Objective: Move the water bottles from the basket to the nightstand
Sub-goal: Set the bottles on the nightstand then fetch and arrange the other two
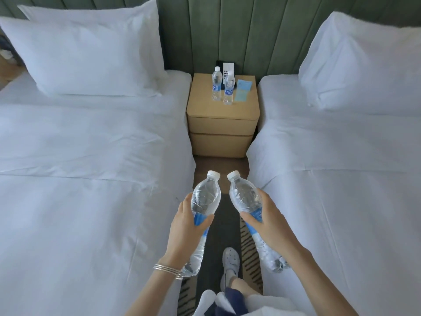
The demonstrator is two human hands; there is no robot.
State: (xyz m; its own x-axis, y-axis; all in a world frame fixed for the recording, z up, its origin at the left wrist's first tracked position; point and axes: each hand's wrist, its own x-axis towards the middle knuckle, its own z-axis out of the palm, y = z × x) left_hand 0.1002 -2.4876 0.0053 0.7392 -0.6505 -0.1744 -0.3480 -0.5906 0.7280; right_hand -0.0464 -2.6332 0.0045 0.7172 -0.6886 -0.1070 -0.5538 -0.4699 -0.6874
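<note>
Carry step, judged: left hand point(185, 221) and right hand point(268, 221) each had fingers wrapped round a water bottle point(202, 215) point(247, 201), held in the aisle short of the nightstand point(222, 108), where two bottles point(216, 84) point(228, 88) stood upright. Held bottles' long axes ran toward the nightstand, caps forward. Next: advance, tip upright, set down beside them.

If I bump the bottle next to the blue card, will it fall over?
Probably. The bottle stands tall and slim on a small base, so a bump could tip it. Its round body would likely roll across the nightstand. It seems filled with water, so a light touch might only wobble it.
</note>
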